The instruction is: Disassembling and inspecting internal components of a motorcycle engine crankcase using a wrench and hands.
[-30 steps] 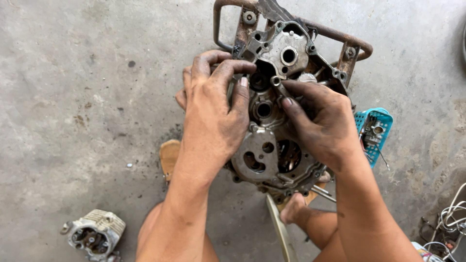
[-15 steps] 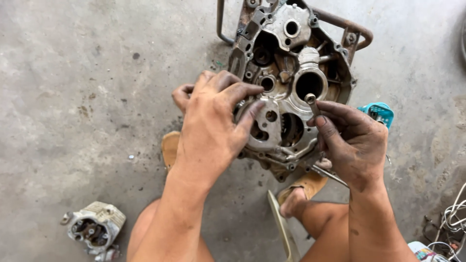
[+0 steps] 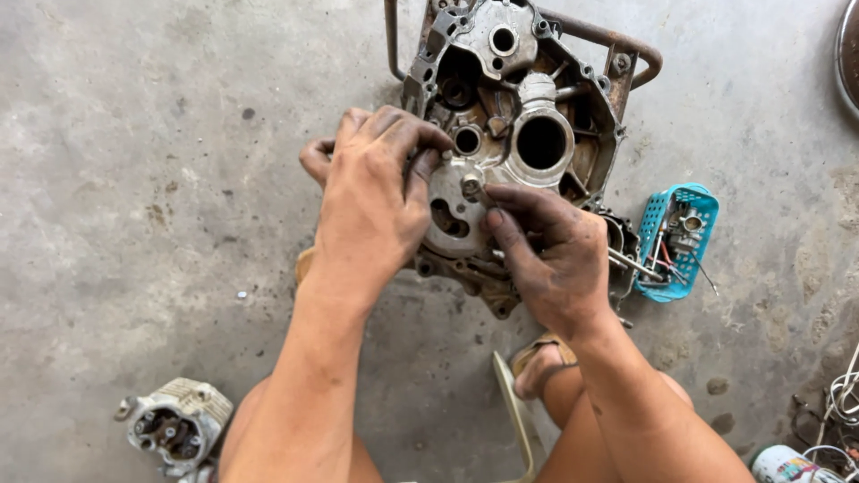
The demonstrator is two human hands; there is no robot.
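An engine crankcase half sits on the concrete floor, propped in a rusty metal frame at about 12 o'clock from the person's knees. Low on its face, a round silver cover plate with kidney-shaped cutouts lies against the casting.

The left hand lies over the plate's 9 o'clock edge, fingers curled and closed around its rim, with the thumb out at 9 o'clock. The right hand comes in from 4 o'clock; its thumb and forefinger are pinched narrow on a small bolt at the plate's upper edge, while the other fingers are folded against the case. Both hands are smeared with dark grease.

At 3 o'clock of the case, just beside it, a small turquoise plastic basket holds loose metal parts. At 7 o'clock, well apart, a finned cylinder head lies on the floor. A sandalled foot shows at 6 o'clock, under the right wrist.
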